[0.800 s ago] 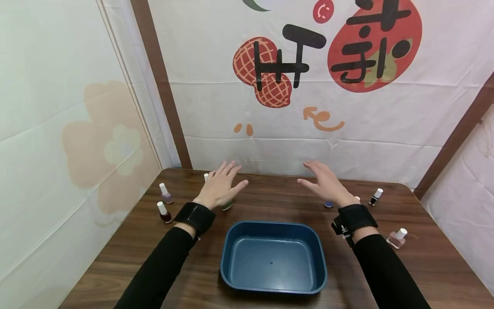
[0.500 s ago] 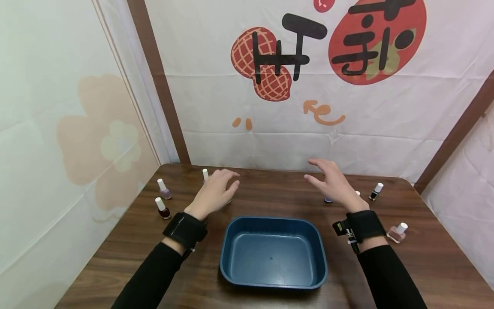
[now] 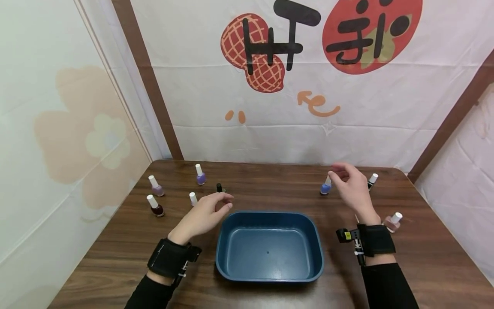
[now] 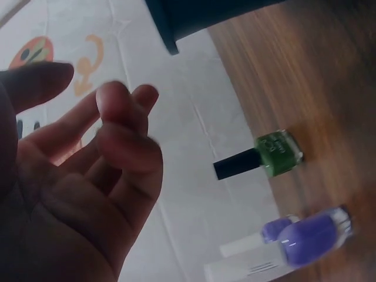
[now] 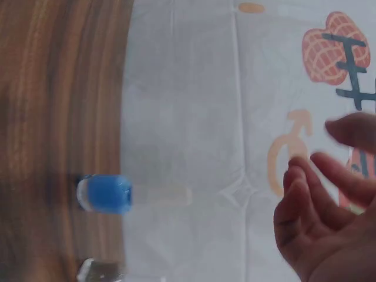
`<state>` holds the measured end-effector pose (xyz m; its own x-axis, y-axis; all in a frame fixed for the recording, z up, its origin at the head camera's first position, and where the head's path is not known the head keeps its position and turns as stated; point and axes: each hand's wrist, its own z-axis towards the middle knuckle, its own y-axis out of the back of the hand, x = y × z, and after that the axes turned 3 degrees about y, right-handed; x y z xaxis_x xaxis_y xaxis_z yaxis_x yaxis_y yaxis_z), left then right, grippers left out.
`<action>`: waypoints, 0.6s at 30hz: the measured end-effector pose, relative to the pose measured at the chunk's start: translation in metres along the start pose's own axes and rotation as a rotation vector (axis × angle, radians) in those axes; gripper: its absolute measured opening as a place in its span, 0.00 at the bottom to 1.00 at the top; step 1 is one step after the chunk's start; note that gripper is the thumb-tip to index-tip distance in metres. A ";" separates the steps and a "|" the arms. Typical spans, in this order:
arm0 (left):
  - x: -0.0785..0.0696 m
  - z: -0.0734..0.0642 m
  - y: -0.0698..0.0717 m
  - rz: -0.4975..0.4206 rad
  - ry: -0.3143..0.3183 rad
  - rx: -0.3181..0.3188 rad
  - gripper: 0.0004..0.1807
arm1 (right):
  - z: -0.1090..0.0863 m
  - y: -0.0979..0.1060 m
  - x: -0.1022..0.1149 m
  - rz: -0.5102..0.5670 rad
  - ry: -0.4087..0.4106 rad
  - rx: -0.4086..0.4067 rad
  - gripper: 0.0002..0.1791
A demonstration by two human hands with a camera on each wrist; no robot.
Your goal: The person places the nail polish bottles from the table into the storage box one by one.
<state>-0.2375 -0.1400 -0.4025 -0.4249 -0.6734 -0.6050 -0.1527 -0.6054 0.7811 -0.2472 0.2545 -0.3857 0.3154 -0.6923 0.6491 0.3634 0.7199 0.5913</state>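
Note:
My left hand hovers left of the blue tray, its fingers loosely bent around nothing. Just beyond it stands a nail polish bottle with a black cap; its green body shows in the left wrist view. A white-capped purple bottle is also close to that hand, its body mostly hidden from the head view. My right hand hangs over the back right, fingers loosely bent and holding nothing. Near its fingertips stands a blue nail polish bottle, apart from the hand in the right wrist view.
Toward the left edge stand a lilac bottle and a dark red one; another purple bottle is farther back. On the right are a black bottle and a pink one. A printed cloth hangs behind the table.
My left hand has drawn back toward me and left, its fingers bending, uncovering bottles behind it. My right hand has shifted right, its fingers drooping closer to the blue bottle. The head view has tilted down.

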 end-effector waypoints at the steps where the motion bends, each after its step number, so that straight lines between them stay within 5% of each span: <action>1: 0.002 -0.002 -0.001 -0.014 0.007 0.011 0.16 | 0.000 -0.001 -0.001 -0.008 -0.030 -0.022 0.19; 5: 0.011 -0.009 -0.005 -0.123 0.045 0.067 0.16 | 0.003 -0.009 -0.009 -0.039 -0.167 -0.064 0.18; 11: 0.020 -0.013 -0.010 -0.246 0.079 0.146 0.17 | 0.005 -0.023 -0.020 -0.067 -0.334 -0.008 0.24; 18: 0.022 -0.012 -0.011 -0.294 0.085 0.174 0.17 | 0.010 -0.033 -0.034 -0.109 -0.413 0.048 0.26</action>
<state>-0.2348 -0.1536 -0.4261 -0.2659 -0.5184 -0.8128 -0.4101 -0.7022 0.5820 -0.2782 0.2546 -0.4228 -0.1036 -0.6939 0.7126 0.3306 0.6517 0.6826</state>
